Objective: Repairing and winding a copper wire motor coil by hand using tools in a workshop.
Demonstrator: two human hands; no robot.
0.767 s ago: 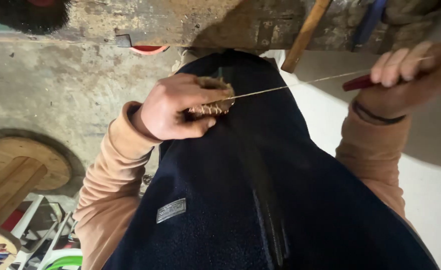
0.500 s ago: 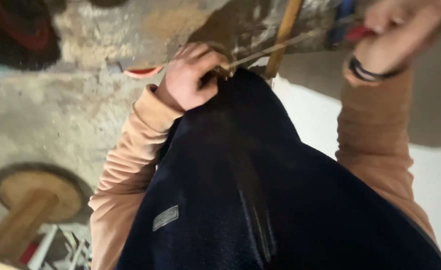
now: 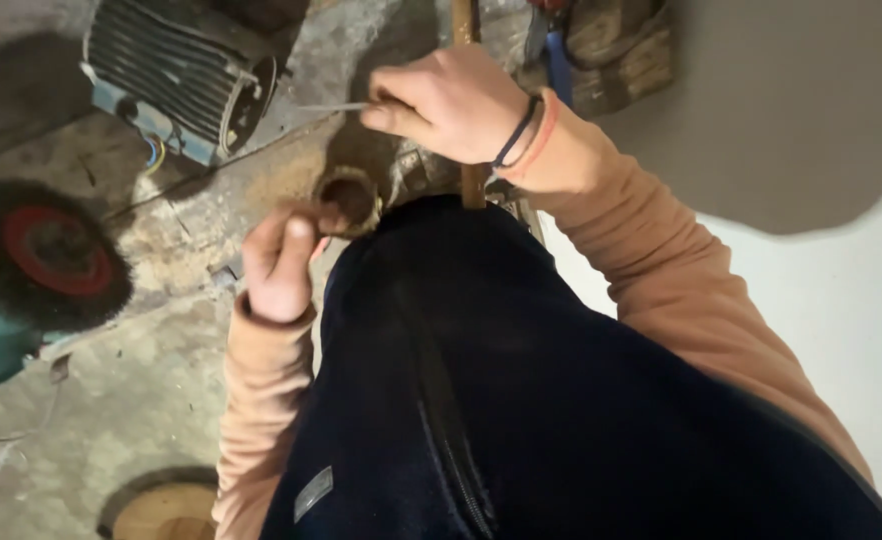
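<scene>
My left hand (image 3: pixel 279 265) is closed around a small round ring-shaped piece (image 3: pixel 349 200) that looks wound from brown fibre, held just above the knee of my dark blue trousers (image 3: pixel 521 400). My right hand (image 3: pixel 451 100) sits higher and to the right, fingers pinched on a thin metal rod or needle (image 3: pixel 333 106) that points left. A dark cord and an orange band circle the right wrist. Both arms wear peach-coloured sleeves.
A ribbed grey electric motor (image 3: pixel 181 75) lies at top left on the rough concrete floor. A wire brush wheel with a red hub (image 3: pixel 46 255) sits at left. A wooden handle (image 3: pixel 464 20) stands behind my right hand, and a wooden spool (image 3: pixel 161 510) is at the bottom.
The view swung toward the floor. My right hand moved from the far right to just above the left hand. The left hand keeps hold of the round piece, now lower in view.
</scene>
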